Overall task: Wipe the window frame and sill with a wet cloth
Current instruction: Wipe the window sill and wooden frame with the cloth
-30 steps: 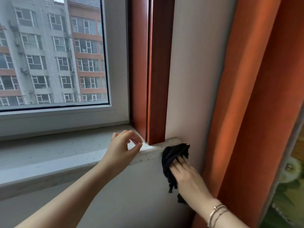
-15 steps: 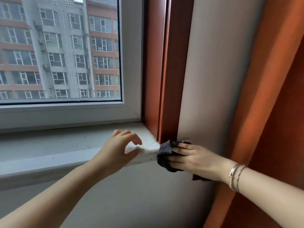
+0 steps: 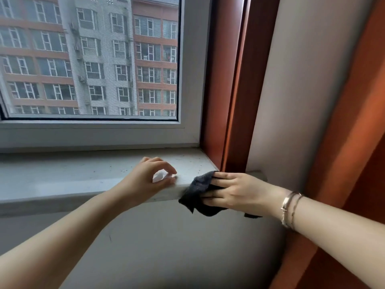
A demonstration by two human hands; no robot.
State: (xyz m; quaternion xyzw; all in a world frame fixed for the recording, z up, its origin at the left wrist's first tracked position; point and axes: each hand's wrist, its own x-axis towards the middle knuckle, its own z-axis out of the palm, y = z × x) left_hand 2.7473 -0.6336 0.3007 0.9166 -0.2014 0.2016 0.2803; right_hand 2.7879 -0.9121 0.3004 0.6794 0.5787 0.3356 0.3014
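A pale stone sill runs below the white window frame. My right hand presses a dark cloth flat against the sill's front edge near its right end, fingers pointing left. Part of the cloth hangs below the hand. My left hand rests on the sill's edge just left of the cloth, fingers curled with thumb and forefinger close together, holding nothing.
A reddish-brown wooden jamb rises from the sill's right end. An orange curtain hangs at the far right against the pale wall. Small dark specks dot the sill. Apartment buildings show through the glass.
My right hand turned from pointing up along the wall to lying sideways on the sill's edge, and slid the cloth left. The left hand stayed on the sill.
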